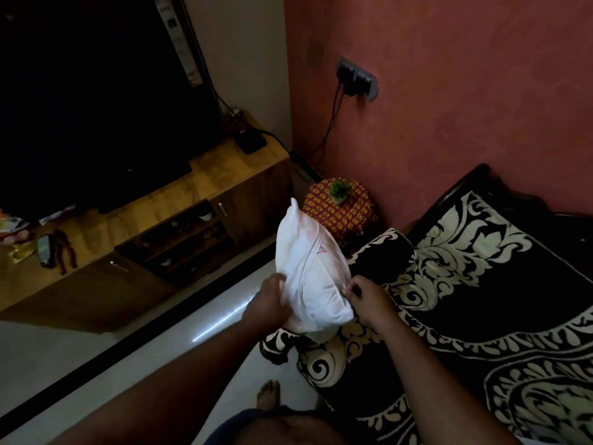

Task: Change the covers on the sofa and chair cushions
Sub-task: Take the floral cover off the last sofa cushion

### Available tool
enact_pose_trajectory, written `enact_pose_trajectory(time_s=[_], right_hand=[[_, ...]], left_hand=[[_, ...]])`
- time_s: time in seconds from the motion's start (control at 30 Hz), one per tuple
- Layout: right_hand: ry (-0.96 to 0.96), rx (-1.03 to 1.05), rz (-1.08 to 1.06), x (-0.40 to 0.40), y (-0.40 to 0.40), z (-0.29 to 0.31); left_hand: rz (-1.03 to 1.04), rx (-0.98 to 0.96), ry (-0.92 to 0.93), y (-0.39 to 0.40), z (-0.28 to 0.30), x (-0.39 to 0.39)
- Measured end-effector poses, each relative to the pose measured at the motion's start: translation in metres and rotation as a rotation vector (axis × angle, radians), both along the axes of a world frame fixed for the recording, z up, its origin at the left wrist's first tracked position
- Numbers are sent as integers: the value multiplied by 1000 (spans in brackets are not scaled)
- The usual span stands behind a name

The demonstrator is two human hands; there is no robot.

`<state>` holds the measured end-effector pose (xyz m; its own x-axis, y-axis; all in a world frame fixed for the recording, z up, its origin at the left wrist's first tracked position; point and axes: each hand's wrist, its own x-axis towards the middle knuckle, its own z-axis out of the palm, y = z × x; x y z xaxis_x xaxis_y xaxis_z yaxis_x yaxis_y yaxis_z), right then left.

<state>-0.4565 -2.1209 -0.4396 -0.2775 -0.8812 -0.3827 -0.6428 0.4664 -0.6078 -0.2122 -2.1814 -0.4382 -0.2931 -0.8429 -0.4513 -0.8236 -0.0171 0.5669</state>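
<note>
I hold a white cushion point(308, 271) upright over the front edge of the sofa point(481, 300), which wears a black cover with a cream floral pattern. My left hand point(269, 300) grips the cushion's lower left side, fingers sunk into the white fabric. At the lower right edge, my right hand point(365, 300) pinches the fabric between thumb and fingers. A black-and-cream patterned cover point(282, 345) hangs bunched below the cushion, partly hidden by it.
A round red-and-yellow stool point(337, 213) with a small green plant stands in the corner beside the sofa. A wooden TV cabinet point(199, 194) with a dark television runs along the left. Cables hang from a wall socket point(356, 78). My bare foot point(269, 396) stands on the pale floor.
</note>
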Motion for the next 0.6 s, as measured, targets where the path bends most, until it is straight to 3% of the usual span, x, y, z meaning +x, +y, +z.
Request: enact_pose_trajectory(time_s=[0.1,0.3,0.47,0.6], right_hand=[[-81,-36,54,-7,-2,5],[-332,-136,-30,2,-33,29],[20,-92,101,12,-36,20],[-14,-184,77,14,-23,11]], left_hand=[[79,30,202,-16,16,-26],[48,-33,76,-17,23,-49],[-5,-47,35,-19,29,-61],[108,-122,23,-27,29,-64]])
